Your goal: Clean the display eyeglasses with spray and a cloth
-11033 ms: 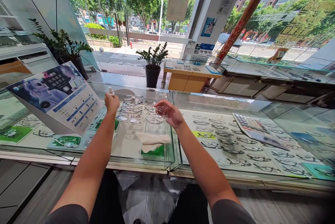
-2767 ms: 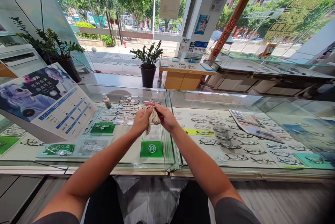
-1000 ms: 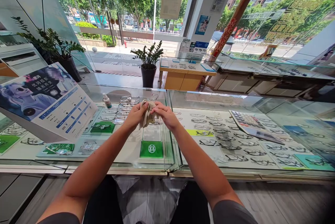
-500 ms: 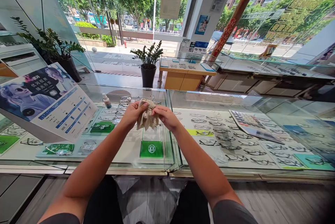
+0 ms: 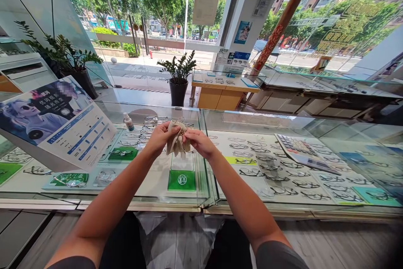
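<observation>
Above the glass counter, my left hand is closed on a beige cloth that hangs in folds below the fingers. The cloth is wrapped around part of a pair of eyeglasses, whose thin rim shows just over its top edge. From the other side, my right hand pinches the eyeglasses with thumb and fingers close against the cloth. Most of the eyeglasses is hidden by the cloth and the fingers. A small spray bottle stands on the counter, left of and beyond my left hand.
Many eyeglass frames lie inside the glass display case. On top, a tilted promotional board stands at left and a calculator lies at right. Beyond are a potted plant and a low wooden table.
The cloth has bunched up slightly and my left thumb has shifted a little over it. Both hands keep their grip in nearly the same place.
</observation>
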A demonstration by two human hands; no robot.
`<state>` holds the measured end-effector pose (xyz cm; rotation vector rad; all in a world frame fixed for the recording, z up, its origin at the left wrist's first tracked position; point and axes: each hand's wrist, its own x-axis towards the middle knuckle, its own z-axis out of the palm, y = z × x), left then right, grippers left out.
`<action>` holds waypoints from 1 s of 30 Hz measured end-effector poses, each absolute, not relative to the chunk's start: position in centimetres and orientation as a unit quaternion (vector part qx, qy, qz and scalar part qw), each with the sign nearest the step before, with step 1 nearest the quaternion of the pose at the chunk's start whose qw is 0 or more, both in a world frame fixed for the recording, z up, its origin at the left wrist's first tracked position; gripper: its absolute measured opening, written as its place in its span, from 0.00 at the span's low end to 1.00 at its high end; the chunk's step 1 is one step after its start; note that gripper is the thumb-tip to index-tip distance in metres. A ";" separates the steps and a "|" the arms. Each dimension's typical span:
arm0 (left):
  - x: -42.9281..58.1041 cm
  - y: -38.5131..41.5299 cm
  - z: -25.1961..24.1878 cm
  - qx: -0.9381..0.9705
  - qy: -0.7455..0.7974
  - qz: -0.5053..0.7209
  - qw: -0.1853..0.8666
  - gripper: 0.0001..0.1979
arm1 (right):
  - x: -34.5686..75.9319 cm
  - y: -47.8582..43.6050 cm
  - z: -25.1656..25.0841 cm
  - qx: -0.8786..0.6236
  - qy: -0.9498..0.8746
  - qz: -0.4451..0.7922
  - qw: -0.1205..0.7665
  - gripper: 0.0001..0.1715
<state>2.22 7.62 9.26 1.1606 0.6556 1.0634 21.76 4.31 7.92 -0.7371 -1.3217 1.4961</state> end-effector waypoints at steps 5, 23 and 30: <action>2.1 7.8 9.1 0.513 0.301 0.476 0.647 0.30 | 21.5 4.2 8.0 -0.303 -0.570 0.605 0.466 0.26; 2.5 7.2 9.0 0.534 0.252 0.441 0.676 0.26 | 21.8 4.2 7.8 -0.304 -0.515 0.647 0.473 0.27; 2.9 6.8 9.0 0.553 0.254 0.463 0.644 0.27 | 21.8 4.2 7.7 -0.301 -0.524 0.655 0.453 0.31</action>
